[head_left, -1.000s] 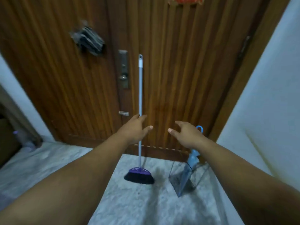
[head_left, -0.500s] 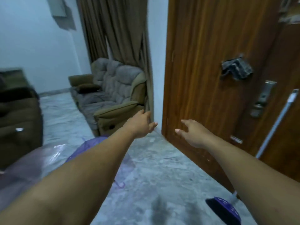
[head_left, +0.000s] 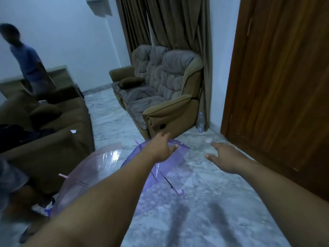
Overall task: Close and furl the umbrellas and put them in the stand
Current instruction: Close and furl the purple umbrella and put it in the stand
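Umbrellas now in full view: purple umbrella [head_left: 161, 168] and pink umbrella [head_left: 92, 168] open on floor [head_left: 204, 202]. Left hand [head_left: 160, 148], right hand [head_left: 224, 157]: fingers spread, holding nothing, above purple canopy.

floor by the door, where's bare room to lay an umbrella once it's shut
Bare marble floor runs between the purple umbrella and the wooden door, under the right hand, and on toward the camera. Left is crowded: the pink umbrella lies open against the brown sofa, overlapping the purple one.
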